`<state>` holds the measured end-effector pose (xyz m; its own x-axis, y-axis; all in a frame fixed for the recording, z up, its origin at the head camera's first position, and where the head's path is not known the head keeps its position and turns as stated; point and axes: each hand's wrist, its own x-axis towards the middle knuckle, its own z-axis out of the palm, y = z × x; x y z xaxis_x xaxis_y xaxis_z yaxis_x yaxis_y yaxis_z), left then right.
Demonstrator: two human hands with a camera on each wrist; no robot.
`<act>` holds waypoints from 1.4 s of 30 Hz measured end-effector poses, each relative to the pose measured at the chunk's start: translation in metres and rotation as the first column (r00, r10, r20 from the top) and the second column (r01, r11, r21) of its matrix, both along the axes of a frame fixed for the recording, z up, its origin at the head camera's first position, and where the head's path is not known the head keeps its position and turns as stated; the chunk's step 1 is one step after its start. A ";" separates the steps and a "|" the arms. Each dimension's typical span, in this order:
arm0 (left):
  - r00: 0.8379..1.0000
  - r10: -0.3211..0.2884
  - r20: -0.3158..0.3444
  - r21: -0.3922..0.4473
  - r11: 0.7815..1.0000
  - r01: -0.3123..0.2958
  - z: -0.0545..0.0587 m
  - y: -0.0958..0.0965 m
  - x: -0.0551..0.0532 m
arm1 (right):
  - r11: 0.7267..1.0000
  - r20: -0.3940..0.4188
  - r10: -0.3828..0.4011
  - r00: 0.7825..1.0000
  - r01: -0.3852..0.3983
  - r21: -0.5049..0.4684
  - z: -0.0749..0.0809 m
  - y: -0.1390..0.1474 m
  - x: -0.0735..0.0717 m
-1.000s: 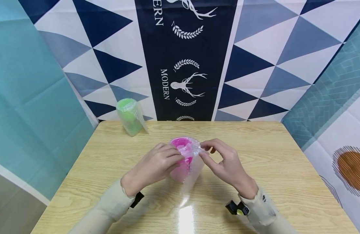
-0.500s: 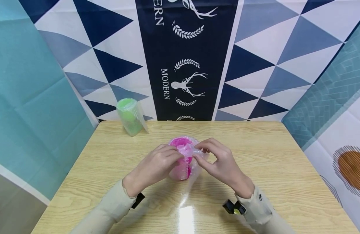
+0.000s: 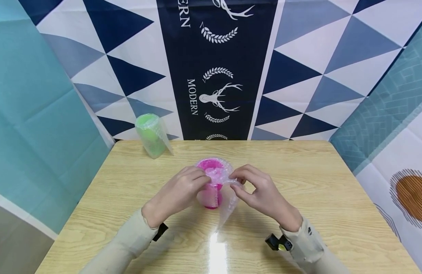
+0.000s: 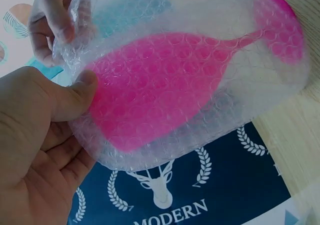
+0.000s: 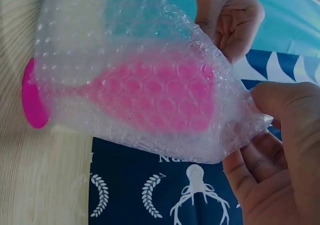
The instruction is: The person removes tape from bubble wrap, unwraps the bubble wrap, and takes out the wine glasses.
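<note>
A pink goblet (image 3: 209,201) stands upright near the middle of the table, loosely surrounded by clear bubble wrap (image 3: 227,203). My left hand (image 3: 181,192) pinches its rim through the wrap; in the left wrist view the thumb of that hand (image 4: 37,130) lies on the wrap over the goblet's bowl (image 4: 160,87), fingers behind. At the other side, my right hand (image 3: 263,194) pinches the gathered top edge of the wrap beside the rim. In the right wrist view the goblet's foot (image 5: 35,95) sticks out below the wrap (image 5: 70,25).
A green goblet (image 3: 150,135) in bubble wrap stands at the table's back left, a flap of its wrap hanging to the right. The wooden table (image 3: 300,171) meets a patterned cloth backdrop (image 3: 217,76) behind and hangings on both sides.
My right hand moved left over the rim, then slightly back right, with the wrap's edge in its fingers. The loose flap has shifted right, showing more of the goblet's front. My left hand barely moved.
</note>
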<state>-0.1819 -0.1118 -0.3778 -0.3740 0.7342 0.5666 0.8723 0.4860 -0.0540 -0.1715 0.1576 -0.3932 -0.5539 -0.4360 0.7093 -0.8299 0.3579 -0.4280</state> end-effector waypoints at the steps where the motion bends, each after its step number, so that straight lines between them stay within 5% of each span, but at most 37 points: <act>1: 1.000 -0.001 0.006 0.001 1.000 0.001 0.000 0.000 0.000 | 1.000 0.002 0.006 1.000 -0.006 0.003 0.000 0.001 0.000; 24: 0.991 -0.048 0.126 -0.001 0.999 0.049 0.004 -0.011 -0.006 | 0.999 0.082 0.015 0.997 -0.018 0.044 -0.001 0.013 0.002; 36: 0.991 -0.041 0.127 -0.041 0.998 0.046 0.011 -0.012 -0.003 | 0.999 0.117 0.019 0.993 -0.022 0.028 -0.004 0.009 0.005; 42: 0.997 -0.043 0.059 -0.042 0.998 0.045 0.013 -0.012 0.000 | 0.998 0.124 0.062 0.990 -0.064 0.012 -0.009 0.004 0.008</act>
<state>-0.1820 -0.1241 -0.3645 -0.3721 0.7742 0.5120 0.8950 0.4455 -0.0232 -0.1630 0.1619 -0.4019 -0.6075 -0.4839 0.6300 -0.7924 0.3141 -0.5229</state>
